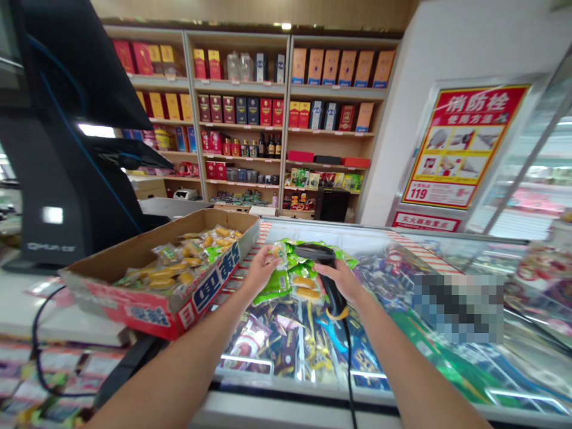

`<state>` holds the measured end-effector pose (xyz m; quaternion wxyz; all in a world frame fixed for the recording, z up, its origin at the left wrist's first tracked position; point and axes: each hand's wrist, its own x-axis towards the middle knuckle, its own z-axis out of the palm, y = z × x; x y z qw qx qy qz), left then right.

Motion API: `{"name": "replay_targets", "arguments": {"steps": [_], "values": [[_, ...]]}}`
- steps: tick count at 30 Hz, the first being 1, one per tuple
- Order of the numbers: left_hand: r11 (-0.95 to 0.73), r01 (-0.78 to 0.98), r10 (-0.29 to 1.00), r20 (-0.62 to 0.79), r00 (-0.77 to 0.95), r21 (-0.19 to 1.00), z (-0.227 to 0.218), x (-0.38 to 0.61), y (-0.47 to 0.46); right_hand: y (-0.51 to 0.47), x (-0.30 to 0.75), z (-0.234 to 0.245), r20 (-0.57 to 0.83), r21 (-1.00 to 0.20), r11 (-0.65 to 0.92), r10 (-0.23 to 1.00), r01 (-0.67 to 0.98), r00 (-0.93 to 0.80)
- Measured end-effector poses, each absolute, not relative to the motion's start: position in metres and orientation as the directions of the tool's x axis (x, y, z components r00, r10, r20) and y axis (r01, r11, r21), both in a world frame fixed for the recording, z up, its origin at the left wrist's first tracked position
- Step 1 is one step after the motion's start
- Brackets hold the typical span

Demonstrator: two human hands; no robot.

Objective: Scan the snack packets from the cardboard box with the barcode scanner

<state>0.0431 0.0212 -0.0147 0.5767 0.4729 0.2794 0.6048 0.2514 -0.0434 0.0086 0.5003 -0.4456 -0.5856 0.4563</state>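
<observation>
My right hand (342, 277) is wrapped round a black barcode scanner (333, 292), whose head points left and whose cable runs down toward me. Fingers of my left hand (263, 269) pinch a small clear-wrapped snack packet (279, 251), just left of the scanner's head. Below and between the hands, a clear pack of yellow cakes (307, 287) lies on the glass freezer lid. Several green snack bags (273, 287) lie around it, partly hidden by my hands and the scanner.
An open cardboard box (183, 310) of wrapped yellow cakes stands at the left. Behind it rises a black checkout terminal (53, 179). Under the glass, the freezer (286, 351) holds frozen treats in colourful wrappers. Shelves (241, 86) of boxed goods line the back wall.
</observation>
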Motion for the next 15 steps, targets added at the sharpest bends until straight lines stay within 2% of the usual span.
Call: {"name": "replay_targets", "arguments": {"steps": [3, 6, 8, 12, 15], "values": [[-0.299, -0.256, 0.939, 0.331, 0.091, 0.919, -0.013, 0.051, 0.019, -0.041, 0.254, 0.013, 0.184, -0.983, 0.184, 0.983, 0.005, 0.014], [-0.438, -0.114, 0.882, 0.451, 0.135, 0.892, -0.009, 0.063, 0.016, -0.040, 0.256, 0.016, 0.203, -0.977, 0.208, 0.976, -0.053, 0.075], [-0.480, -0.098, 0.851, 0.490, 0.191, 0.872, -0.007, 0.072, 0.013, -0.041, 0.256, 0.017, 0.208, -0.973, 0.216, 0.973, -0.083, 0.098], [-0.464, -0.111, 0.844, 0.477, 0.245, 0.879, 0.000, 0.084, 0.008, -0.042, 0.255, 0.019, 0.212, -0.968, 0.226, 0.969, -0.109, 0.128], [-0.523, 0.013, 0.828, 0.505, 0.245, 0.852, 0.023, 0.079, 0.010, -0.042, 0.256, 0.020, 0.219, -0.964, 0.238, 0.964, -0.122, 0.148]]}}
